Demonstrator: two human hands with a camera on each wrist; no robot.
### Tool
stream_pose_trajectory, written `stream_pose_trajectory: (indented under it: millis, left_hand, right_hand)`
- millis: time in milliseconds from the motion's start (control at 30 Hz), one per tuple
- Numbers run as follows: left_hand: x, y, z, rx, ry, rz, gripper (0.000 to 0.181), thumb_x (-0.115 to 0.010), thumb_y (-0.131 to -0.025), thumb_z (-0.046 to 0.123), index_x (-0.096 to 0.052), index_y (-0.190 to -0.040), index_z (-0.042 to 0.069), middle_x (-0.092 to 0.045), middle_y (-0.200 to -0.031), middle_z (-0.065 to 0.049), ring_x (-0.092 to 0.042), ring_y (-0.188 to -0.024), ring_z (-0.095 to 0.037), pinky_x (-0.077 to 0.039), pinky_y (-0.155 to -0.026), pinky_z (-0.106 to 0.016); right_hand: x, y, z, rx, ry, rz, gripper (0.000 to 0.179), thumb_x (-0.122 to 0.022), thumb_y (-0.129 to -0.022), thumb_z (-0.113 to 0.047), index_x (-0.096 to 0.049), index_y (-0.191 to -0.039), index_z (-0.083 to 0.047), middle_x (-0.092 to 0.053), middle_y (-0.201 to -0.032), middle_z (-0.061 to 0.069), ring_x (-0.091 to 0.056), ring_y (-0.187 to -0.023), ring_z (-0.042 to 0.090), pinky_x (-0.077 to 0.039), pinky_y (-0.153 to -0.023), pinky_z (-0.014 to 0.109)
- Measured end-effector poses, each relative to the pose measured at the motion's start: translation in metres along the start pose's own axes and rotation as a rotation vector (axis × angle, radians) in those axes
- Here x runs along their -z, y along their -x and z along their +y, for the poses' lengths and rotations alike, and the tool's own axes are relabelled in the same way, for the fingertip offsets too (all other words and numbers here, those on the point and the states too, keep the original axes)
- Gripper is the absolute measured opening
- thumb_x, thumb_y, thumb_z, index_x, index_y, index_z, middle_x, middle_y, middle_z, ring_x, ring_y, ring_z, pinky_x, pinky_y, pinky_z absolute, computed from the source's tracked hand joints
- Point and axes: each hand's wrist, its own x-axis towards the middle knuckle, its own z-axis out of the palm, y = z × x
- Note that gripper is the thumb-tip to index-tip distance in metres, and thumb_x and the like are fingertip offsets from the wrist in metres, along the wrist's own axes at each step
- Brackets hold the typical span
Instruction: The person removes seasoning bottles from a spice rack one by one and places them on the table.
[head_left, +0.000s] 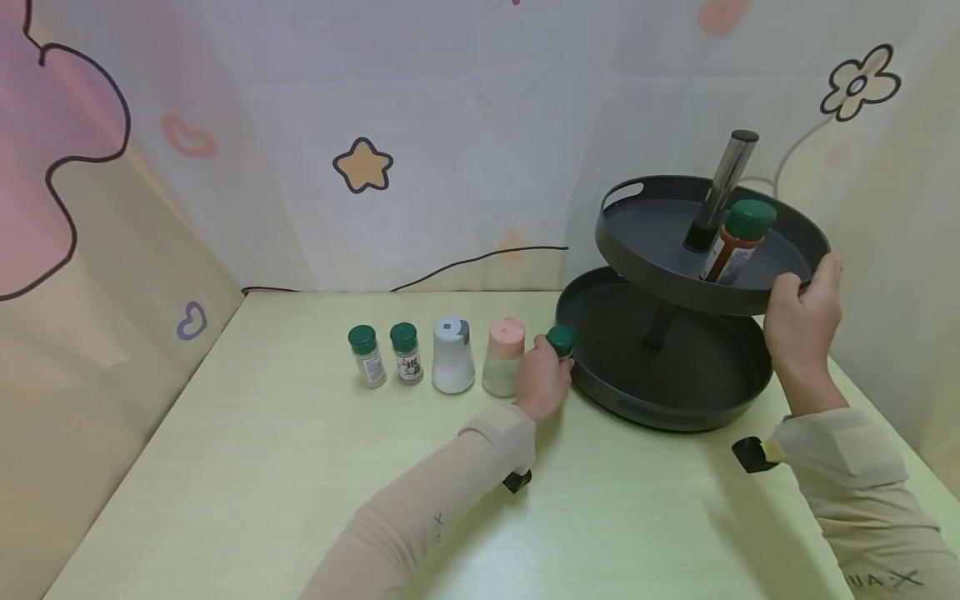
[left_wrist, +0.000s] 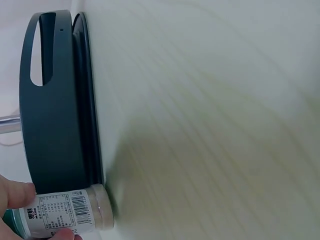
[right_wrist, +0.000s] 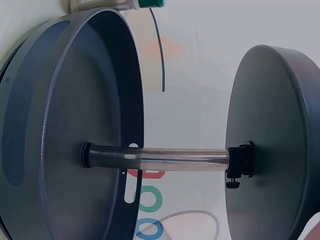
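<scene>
Beside the lower tray of a black two-tier rack, my left hand (head_left: 542, 382) grips a green-capped spice jar (head_left: 560, 340). In the left wrist view, the thumb and fingers hold this spice jar (left_wrist: 65, 212) around its printed label, close against the tray's wall. My right hand (head_left: 806, 325) grips the right rim of the upper tray (head_left: 652, 279). That tray is tilted and carries a green-capped jar of red-brown seasoning (head_left: 731, 246) next to the central pole (head_left: 723, 183). The lower tray (head_left: 660, 408) stands on the table; inside it, only its dark floor shows.
Left of my left hand stand a pink-lidded jar (head_left: 504, 362), a grey-lidded jar of white contents (head_left: 453, 358) and two small green-capped jars, one a shaker with dark lettering (head_left: 407, 358). A patterned cloth (head_left: 450, 167) hangs behind the pale table (head_left: 262, 467).
</scene>
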Motion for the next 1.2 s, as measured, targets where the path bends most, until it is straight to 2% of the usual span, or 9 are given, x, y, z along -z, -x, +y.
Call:
stream_pose_trajectory:
  millis: [200,867,1200]
  left_hand:
    - [-0.0024,-0.0018,-0.0022,0.020,0.013,0.008,0.035,-0.059,-0.084,0.026,-0.044,-0.102,0.001,-0.063,-0.091,-0.015,-0.063,-0.080,-0.024,-0.049,-0.068,-0.032]
    - [-0.0030,-0.0045,-0.0008,0.051,-0.031,0.007,0.035,-0.058,-0.085,0.031,-0.044,-0.101,0.003,-0.063,-0.090,-0.014,-0.063,-0.078,-0.024,-0.049,-0.067,-0.031]
    - [0.0031,0.0010,-0.0034,0.022,0.000,-0.043,0.040,-0.060,-0.083,0.031,-0.042,-0.104,0.001,-0.063,-0.089,-0.015,-0.063,-0.080,-0.023,-0.049,-0.067,-0.030]
  right_hand:
    - [-0.0003,-0.0004,0.0002,0.000,0.005,0.007,0.059,-0.021,-0.089,-0.025,0.005,-0.142,-0.016,0.009,-0.147,-0.005,0.008,-0.131,-0.002,0.001,-0.108,0.017]
    - [0.0009,-0.0022,-0.0003,-0.003,-0.007,0.002,0.060,-0.021,-0.089,-0.026,0.006,-0.141,-0.017,0.011,-0.147,-0.007,0.009,-0.130,-0.003,0.001,-0.108,0.017]
    - [0.0002,-0.0019,0.0010,-0.003,-0.006,0.001,0.060,-0.022,-0.089,-0.026,0.005,-0.141,-0.017,0.010,-0.147,-0.007,0.009,-0.130,-0.003,0.001,-0.108,0.017]
